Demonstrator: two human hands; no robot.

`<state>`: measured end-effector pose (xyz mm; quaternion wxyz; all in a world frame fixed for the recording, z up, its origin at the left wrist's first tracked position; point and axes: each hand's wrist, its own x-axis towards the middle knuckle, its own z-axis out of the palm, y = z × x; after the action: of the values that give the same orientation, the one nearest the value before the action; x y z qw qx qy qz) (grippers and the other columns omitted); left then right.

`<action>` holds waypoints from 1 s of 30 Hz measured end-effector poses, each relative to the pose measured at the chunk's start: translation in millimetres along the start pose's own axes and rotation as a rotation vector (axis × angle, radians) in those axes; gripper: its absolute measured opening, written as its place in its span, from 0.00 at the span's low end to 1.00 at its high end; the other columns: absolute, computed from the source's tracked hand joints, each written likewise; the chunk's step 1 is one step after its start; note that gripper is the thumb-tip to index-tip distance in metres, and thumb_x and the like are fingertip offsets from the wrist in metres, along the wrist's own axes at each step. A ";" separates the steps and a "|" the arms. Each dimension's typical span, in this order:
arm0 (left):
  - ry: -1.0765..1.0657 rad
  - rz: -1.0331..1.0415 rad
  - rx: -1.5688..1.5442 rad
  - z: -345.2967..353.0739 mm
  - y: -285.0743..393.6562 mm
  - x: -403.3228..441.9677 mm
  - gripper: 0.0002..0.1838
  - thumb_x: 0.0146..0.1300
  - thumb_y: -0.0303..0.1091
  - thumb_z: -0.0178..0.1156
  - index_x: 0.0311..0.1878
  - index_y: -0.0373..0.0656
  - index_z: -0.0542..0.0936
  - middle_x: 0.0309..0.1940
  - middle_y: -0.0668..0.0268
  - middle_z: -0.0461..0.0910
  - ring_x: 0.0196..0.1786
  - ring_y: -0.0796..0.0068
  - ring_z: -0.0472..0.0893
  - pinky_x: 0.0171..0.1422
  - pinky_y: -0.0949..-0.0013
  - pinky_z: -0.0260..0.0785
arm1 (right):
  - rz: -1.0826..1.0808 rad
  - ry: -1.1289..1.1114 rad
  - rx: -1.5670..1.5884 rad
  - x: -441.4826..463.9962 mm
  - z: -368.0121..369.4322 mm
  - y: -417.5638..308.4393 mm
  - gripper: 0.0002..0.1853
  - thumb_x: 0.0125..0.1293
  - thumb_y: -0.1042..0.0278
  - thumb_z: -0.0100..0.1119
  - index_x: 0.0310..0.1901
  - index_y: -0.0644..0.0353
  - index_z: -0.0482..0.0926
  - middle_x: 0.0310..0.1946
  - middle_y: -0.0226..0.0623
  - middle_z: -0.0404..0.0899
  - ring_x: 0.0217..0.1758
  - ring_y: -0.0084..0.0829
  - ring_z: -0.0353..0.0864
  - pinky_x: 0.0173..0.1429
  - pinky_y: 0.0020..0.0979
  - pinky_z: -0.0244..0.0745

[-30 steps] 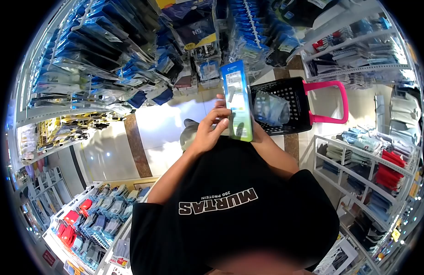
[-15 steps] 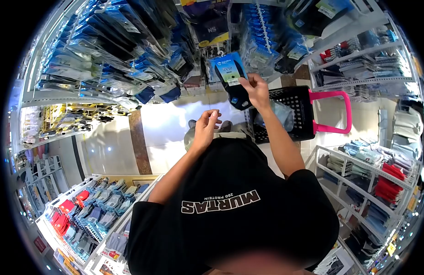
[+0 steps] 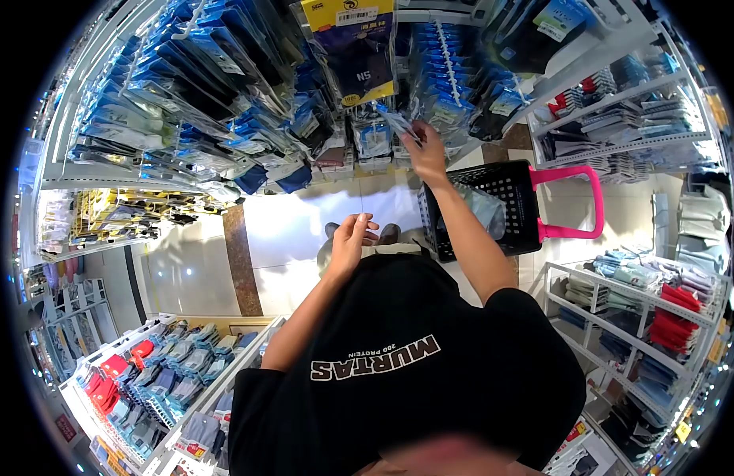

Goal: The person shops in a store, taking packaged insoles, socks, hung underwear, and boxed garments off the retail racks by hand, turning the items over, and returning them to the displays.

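Observation:
My right hand [image 3: 425, 152] reaches forward to the hanging rack and grips the edge of a clear-and-blue package [image 3: 398, 124], which is seen nearly edge-on. Just left of that package hangs a yellow and dark pack [image 3: 357, 55]. My left hand [image 3: 355, 236] is held in front of my body over the floor, its fingers slightly bent and apart, with nothing in it. Below my right forearm stands a black basket [image 3: 524, 208] with a pink handle [image 3: 595, 202], and a clear plastic package [image 3: 487, 213] lies inside it.
Rows of blue hanging packages [image 3: 184, 71] fill the rack ahead and to the left. A white shelf [image 3: 628, 313] with folded items stands at the right. At the lower left is a display of packaged items [image 3: 172, 381], some of them red.
The dark item's package went from between both hands into my right hand alone, then forward to the rack, turning edge-on. My left hand let go and stays near my body.

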<state>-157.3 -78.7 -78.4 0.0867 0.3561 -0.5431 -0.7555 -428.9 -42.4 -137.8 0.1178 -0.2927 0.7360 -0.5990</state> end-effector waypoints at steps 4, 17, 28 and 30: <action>-0.008 -0.007 0.001 -0.9 -3.4 0.4 0.22 0.77 0.46 0.47 0.55 0.34 0.75 0.41 0.60 0.80 0.38 0.72 0.82 0.45 0.72 0.74 | -0.043 0.151 0.048 -12.5 -2.7 24.0 0.23 0.65 0.66 0.66 0.58 0.67 0.72 0.52 0.43 0.78 0.52 0.33 0.79 0.57 0.33 0.74; -0.095 -0.031 0.046 4.1 -8.5 9.9 0.22 0.77 0.46 0.48 0.52 0.34 0.76 0.40 0.61 0.81 0.38 0.74 0.82 0.46 0.72 0.74 | -0.105 0.545 -0.048 17.1 -74.1 23.5 0.24 0.61 0.68 0.69 0.55 0.67 0.72 0.39 0.33 0.78 0.41 0.27 0.76 0.50 0.26 0.73; -0.090 -0.033 0.044 -0.1 -9.5 9.5 0.21 0.76 0.46 0.49 0.52 0.33 0.77 0.41 0.62 0.82 0.38 0.75 0.82 0.47 0.72 0.74 | 0.072 0.306 0.113 8.2 -90.4 3.9 0.13 0.66 0.68 0.65 0.48 0.66 0.79 0.38 0.35 0.83 0.41 0.22 0.80 0.46 0.24 0.73; -0.090 -0.029 0.055 -0.7 -9.1 9.3 0.21 0.76 0.45 0.50 0.51 0.34 0.77 0.40 0.62 0.82 0.38 0.75 0.82 0.46 0.72 0.74 | -0.007 0.303 0.064 -5.0 -102.0 -13.7 0.12 0.67 0.68 0.64 0.47 0.66 0.79 0.37 0.34 0.83 0.40 0.21 0.79 0.45 0.23 0.72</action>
<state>-161.3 -80.5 -90.8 0.0414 0.3317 -0.5617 -0.7568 -474.3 41.8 -99.7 0.0125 -0.1973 0.7249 -0.6599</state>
